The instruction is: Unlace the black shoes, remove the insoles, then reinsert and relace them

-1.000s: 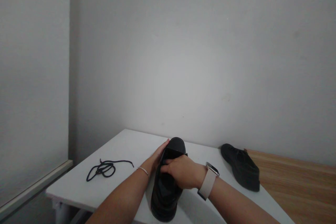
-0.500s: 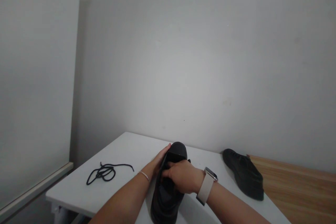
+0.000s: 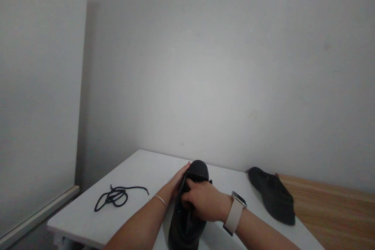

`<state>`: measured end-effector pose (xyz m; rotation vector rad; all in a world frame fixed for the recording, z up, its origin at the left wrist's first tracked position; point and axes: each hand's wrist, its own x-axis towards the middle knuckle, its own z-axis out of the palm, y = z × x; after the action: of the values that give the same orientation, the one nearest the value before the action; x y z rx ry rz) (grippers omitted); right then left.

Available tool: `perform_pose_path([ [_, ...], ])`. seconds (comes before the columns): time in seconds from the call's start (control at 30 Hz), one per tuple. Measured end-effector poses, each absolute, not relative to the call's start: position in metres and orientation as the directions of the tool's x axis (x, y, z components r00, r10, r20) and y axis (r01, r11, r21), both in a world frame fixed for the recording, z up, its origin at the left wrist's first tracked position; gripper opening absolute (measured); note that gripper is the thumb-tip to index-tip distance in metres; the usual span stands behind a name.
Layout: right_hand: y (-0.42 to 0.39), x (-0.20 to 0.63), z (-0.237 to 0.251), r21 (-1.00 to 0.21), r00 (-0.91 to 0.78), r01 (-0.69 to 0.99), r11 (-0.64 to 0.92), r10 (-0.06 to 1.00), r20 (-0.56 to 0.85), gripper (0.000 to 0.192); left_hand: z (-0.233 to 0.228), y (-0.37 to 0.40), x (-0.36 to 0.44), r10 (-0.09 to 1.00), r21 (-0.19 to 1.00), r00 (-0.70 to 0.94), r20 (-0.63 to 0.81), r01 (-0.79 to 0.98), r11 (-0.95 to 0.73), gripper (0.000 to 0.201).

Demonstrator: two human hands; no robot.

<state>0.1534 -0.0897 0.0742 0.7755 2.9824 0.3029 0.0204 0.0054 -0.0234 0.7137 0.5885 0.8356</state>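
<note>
Shoe (image 3: 187, 218) sits mid-tabletop (image 3: 137, 172) in front of us, our left hand (image 3: 178, 181) cupping its side, right hand (image 3: 203, 203) fingers curled into the opening, while its pulled-out lace (image 3: 115, 196) lies well left and second shoe (image 3: 272, 199) waits untouched.

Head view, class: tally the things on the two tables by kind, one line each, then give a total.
Black shoes: 2, one held between the left hand and right hand at, the other lying apart at
Black shoelaces: 1
Total: 3
</note>
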Motion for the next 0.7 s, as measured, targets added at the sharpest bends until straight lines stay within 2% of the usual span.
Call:
perform_pose_path([
  [0.17,-0.094,0.164,0.082,0.009,-0.89,0.455,0.891,0.455,-0.022,0.02,-0.032,0.014,0.023,0.83,0.732,0.544,-0.121,-0.516,0.445,0.063],
  [0.3,-0.098,0.173,0.084,-0.132,-0.873,0.485,0.865,0.488,-0.008,0.021,-0.039,0.018,0.024,0.821,0.742,0.563,-0.091,-0.511,0.433,0.064],
  [0.43,-0.104,0.179,0.084,-0.17,-0.827,0.542,0.823,0.558,0.066,0.023,-0.04,0.017,0.023,0.815,0.743,0.573,-0.089,-0.507,0.437,0.064],
  [0.57,-0.114,0.182,0.086,-0.256,-0.742,0.62,0.742,0.66,0.117,0.034,-0.038,0.015,0.021,0.798,0.76,0.589,-0.124,-0.461,0.458,0.067],
  [0.7,-0.124,0.182,0.084,-0.257,-0.656,0.68,0.686,0.727,0.205,0.022,-0.036,0.014,0.02,0.79,0.759,0.596,-0.142,-0.447,0.473,0.067],
])
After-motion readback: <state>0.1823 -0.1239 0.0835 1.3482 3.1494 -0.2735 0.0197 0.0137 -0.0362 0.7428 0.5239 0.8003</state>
